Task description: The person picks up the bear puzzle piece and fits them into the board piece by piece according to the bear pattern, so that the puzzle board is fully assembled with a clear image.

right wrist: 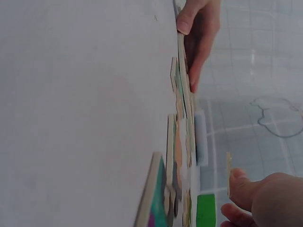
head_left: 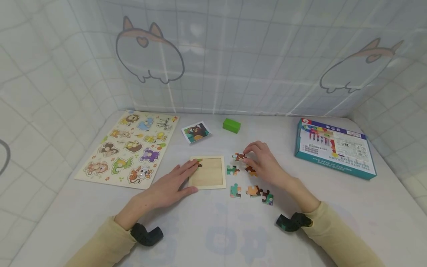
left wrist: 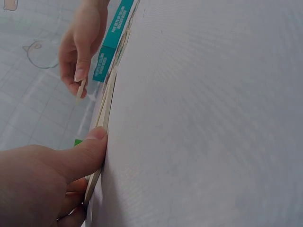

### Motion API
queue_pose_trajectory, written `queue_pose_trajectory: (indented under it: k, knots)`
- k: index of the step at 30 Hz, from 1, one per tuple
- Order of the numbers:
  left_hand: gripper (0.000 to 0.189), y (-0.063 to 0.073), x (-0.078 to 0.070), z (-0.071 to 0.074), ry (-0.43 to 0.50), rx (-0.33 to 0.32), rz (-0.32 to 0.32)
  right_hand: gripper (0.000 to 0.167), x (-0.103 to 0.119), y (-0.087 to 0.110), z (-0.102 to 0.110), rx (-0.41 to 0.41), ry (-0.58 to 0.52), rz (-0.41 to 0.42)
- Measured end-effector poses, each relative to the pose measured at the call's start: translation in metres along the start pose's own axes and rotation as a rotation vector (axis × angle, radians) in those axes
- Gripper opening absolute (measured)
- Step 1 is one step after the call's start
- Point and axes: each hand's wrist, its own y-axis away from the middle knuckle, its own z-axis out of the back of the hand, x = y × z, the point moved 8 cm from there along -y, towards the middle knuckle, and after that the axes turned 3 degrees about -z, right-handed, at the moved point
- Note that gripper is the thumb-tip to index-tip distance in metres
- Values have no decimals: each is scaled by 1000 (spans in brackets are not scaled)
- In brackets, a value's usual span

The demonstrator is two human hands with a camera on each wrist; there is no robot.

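While the R hand pinches a mostly brown puzzle pc btwn thumb & fingertips, the L hand holds a wooden tray, thumb at its near L corner & fingers over the L edge toward the far corner. Held pc is just R of the tray; L wrist view shows it lifted off the white cloth.

A corner pc sits in the tray, right by the L fingertips.

Loose pcs lie btwn the hands & nr the R one: a green pc just L of the R hand, a brown/orange pc partly hidden under it, then closer to the person a teal pc, an orange/brown pc & a dark pc, last two touching or nearly so, can't tell.

Beyond the hands: a bear card past the L fingertips, a green block farther out than the R hand. Flat animal board lies L of & beyond the L hand; a teal-sided box is well off to the R hand's R. Each wrist wears a black gadget nr the sleeve cuff.
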Motion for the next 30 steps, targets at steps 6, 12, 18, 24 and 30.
queue_pose_trajectory:
  k: [6, 12, 18, 24, 30]
  knots:
    - [75, 0, 0, 0, -2, 5, 4, 17, 15, -9, -12, 6, -12, 25]
    - [75, 0, 0, -1, 3, 20, 14, 20, 28, -18, -28, 22, -14, 57]
    - [75, -1, 0, 0, 6, 20, 11, 20, 38, -25, -40, 25, 4, 54]
    - [75, -1, 1, -1, 6, 19, 10, 19, 48, -31, -48, 46, 1, 59]
    - [75, -1, 2, -1, 12, 20, 21, 20, 53, -37, -58, 72, -2, 35]
